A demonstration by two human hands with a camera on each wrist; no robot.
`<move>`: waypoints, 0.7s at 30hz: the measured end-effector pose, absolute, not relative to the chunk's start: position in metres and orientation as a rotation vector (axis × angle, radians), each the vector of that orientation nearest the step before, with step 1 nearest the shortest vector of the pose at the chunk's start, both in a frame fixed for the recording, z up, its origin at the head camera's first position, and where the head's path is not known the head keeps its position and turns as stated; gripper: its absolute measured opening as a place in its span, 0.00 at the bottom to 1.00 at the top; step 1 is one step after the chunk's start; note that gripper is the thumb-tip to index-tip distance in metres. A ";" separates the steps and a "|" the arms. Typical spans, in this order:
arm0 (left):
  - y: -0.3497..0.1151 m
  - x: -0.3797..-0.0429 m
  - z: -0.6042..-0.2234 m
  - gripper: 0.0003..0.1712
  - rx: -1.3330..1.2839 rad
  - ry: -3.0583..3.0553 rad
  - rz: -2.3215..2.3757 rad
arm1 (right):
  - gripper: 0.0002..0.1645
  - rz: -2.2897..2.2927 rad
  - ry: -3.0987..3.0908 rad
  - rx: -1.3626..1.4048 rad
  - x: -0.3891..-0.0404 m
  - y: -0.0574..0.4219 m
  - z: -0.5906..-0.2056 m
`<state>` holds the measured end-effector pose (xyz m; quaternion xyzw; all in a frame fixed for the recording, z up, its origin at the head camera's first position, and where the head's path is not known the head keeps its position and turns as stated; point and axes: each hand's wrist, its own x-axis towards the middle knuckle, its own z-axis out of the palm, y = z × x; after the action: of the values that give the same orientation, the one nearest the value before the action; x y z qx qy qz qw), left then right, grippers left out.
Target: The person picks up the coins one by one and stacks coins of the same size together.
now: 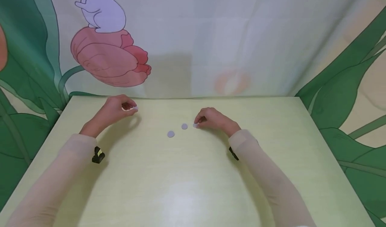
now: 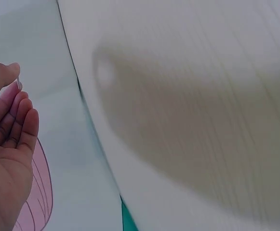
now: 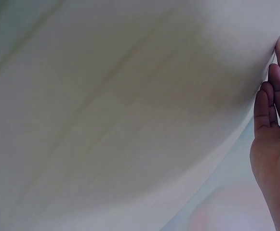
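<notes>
My left hand (image 1: 116,108) is raised over the table's back left part and pinches a small white disc (image 1: 135,108) between thumb and fingertip. In the left wrist view that disc shows edge-on as a thin pale sliver, and the other fingers curl loosely. On the right, my right hand (image 1: 213,119) pinches another pale disc (image 1: 195,125) close over the table. Just left of it lies a round white disc (image 1: 184,126), flat on the surface. A matching disc (image 1: 171,134) sits a little nearer and further left. The right wrist view catches that hand's fingers (image 3: 261,113) at its edge.
The pale wood-grain table (image 1: 178,173) extends under both arms to a straight back edge. Behind it hangs a printed cloth (image 1: 256,36) with leaves and a pink flower (image 1: 105,59). A black strap piece (image 1: 98,155) hangs below the left sleeve.
</notes>
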<state>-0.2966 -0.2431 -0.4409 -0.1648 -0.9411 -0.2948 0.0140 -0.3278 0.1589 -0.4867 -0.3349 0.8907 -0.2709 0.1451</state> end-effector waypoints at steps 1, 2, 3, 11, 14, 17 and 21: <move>-0.242 -0.296 -0.441 0.13 -0.517 -2.930 -0.916 | 0.08 -0.777 2.564 -0.970 -0.328 0.159 -0.487; -0.241 -0.296 -0.441 0.13 -0.514 -2.933 -0.915 | 0.08 -0.774 2.563 -0.977 -0.328 0.159 -0.488; -0.240 -0.296 -0.441 0.13 -0.514 -2.934 -0.917 | 0.09 -0.770 2.563 -0.978 -0.329 0.158 -0.488; -0.231 -0.302 -0.444 0.12 -0.547 -2.919 -0.932 | 0.08 -0.770 2.578 -0.998 -0.330 0.161 -0.486; -0.228 -0.304 -0.447 0.12 -0.571 -2.916 -0.929 | 0.08 -0.781 2.579 -0.971 -0.330 0.161 -0.484; -0.225 -0.304 -0.449 0.12 -0.576 -2.924 -0.926 | 0.08 -0.789 2.564 -0.970 -0.330 0.161 -0.485; -0.220 -0.305 -0.449 0.12 -0.600 -2.919 -0.943 | 0.09 -0.782 2.554 -0.968 -0.330 0.163 -0.487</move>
<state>-0.3054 -0.2200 -0.4494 -0.1921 -0.9338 -0.3016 0.0081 -0.3303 0.1632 -0.4875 -0.3370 0.8888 -0.2721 0.1496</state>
